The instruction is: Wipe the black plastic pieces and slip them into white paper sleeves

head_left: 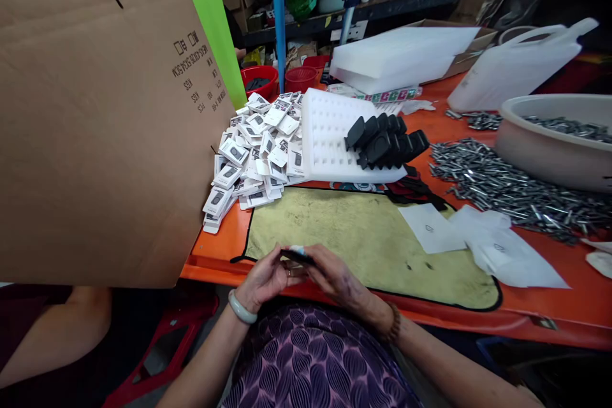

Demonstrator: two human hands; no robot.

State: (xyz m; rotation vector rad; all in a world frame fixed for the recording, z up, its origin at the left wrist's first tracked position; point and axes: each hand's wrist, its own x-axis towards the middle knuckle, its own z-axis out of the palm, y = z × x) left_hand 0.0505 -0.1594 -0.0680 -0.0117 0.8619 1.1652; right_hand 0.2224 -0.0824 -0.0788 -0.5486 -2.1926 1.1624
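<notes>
Cardboard box (105,127) far left, beside heap of small white boxes (255,146); loose stacking, could slide if knocked. Left hand (268,277): fingers pinching left end of thin black piece (295,256), held near front edge of orange table (229,237). Right hand (337,277): fingers gripping other end; drop possible if both slacken. Foam tray (327,121) beyond; black blocks (387,140) crowded, may topple if bumped. Far right, loose metal pins (507,185) could scatter if brushed.
</notes>
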